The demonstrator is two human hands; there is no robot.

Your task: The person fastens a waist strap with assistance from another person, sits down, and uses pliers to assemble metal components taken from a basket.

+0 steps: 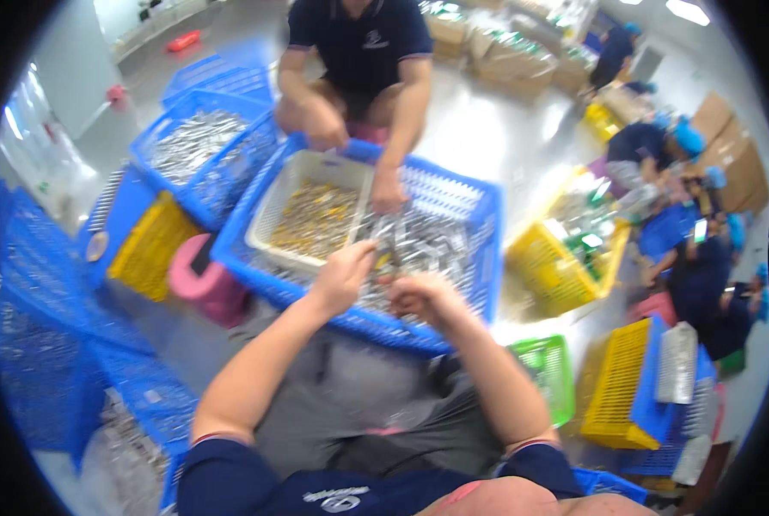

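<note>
Blue plastic forms the wide basket between the seated person's grey-trousered knees and a co-worker opposite. Slim silver pieces fill its right part, and a white tray stands inside at the left, with small gold-coloured pieces spread over its bottom.

Both forearms cross the near rim. The left hand is near the tray's right near corner, its fingers bent and drawn together; the right hand is over the silver pieces, its fingers curled inward — the blur is heavy here, so I cannot tell whether either hand grasps a piece. A narrow gap parts the two hands.

The co-worker's hand reaches down just beyond them, so room on the far side is tight. The tray's wall bounds the left; more open room lies to the right, over the silver pieces up to the basket's side wall. Outside, a pink stool is close by on the left, while a strip of pale floor separates the right side from a yellow basket.
</note>
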